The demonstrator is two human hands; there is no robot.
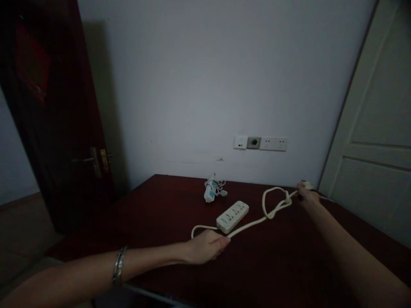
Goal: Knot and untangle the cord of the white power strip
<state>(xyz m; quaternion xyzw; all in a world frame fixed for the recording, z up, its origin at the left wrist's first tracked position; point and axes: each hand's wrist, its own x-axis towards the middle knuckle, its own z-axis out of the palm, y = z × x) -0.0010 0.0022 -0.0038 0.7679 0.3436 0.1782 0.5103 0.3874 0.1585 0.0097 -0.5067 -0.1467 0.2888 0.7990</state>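
Observation:
A white power strip [232, 216] lies on a dark red table [154, 214]. Its white cable [268, 214] runs from a loop by my left hand across to the right, with a loose knot-like loop in the middle. My left hand [205, 247], a metal bangle on its wrist, is closed around the cable just in front of the strip. My right hand [306, 195] reaches to the table's far right edge and is closed on the cable's plug end [306, 184].
A small bundled white charger and cord [213, 189] lies behind the strip. Wall sockets [260, 143] sit on the white wall above the table. A dark wooden door [58, 128] stands open at left, a white door [375, 141] at right.

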